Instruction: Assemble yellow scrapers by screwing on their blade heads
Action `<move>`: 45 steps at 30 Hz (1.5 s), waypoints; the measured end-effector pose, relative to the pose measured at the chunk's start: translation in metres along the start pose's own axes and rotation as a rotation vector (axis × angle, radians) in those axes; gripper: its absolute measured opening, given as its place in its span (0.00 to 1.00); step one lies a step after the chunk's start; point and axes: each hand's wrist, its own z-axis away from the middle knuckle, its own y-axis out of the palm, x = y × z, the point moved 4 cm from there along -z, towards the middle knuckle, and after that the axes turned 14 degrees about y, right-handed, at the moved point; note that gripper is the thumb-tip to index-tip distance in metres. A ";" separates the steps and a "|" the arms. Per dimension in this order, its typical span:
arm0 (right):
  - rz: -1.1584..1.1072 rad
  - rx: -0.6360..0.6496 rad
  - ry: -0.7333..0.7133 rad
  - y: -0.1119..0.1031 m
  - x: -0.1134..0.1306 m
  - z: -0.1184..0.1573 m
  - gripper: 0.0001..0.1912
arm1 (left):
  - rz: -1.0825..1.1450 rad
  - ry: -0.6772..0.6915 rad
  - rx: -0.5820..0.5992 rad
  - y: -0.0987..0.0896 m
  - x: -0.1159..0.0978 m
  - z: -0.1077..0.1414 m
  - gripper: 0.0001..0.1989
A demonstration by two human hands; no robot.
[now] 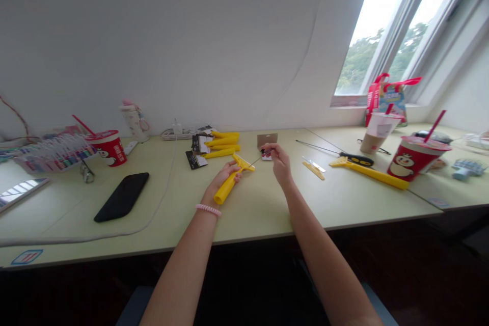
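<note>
My left hand (222,177) is wrapped round the handle of a yellow scraper (226,190), its wide head turned away from me. In my right hand (280,161) is a small screwdriver (263,152), pinched by its dark end. Its thin shaft points left to the scraper's head; whether the tip touches a screw is too small to tell. Right of my right hand lie a yellow strip (314,170) and a pale blade-like strip (317,165). Farther right is a second yellow scraper (376,174). Behind my left hand, several yellow scrapers (223,143) with black card labels lie in a pile.
A brown card (267,138) lies behind my hands. A long tool with a black handle (357,158) rests at right, near red cup (414,158) and milky drink cup (378,135). Left are a black phone-like object (122,197), another red cup (110,148) and a cable (153,219).
</note>
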 end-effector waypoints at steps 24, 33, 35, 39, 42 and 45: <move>0.521 -0.224 -0.018 -0.005 0.005 0.005 0.18 | -0.018 -0.015 0.021 0.002 0.000 0.001 0.22; 0.540 -0.270 0.084 -0.012 0.009 0.010 0.13 | 0.010 0.011 0.050 0.001 0.002 0.001 0.22; 0.572 -0.257 0.126 -0.012 0.007 0.009 0.16 | 0.008 0.016 0.052 0.003 0.000 0.002 0.22; 0.525 -0.172 0.090 -0.010 0.004 0.006 0.16 | -0.008 -0.026 0.018 0.003 -0.001 0.004 0.24; 0.472 -0.151 -0.003 -0.010 0.006 0.004 0.15 | -0.006 -0.019 0.027 0.003 -0.001 0.003 0.23; 0.483 -0.187 0.013 -0.013 0.007 0.005 0.13 | -0.002 0.006 0.049 0.002 0.000 0.001 0.22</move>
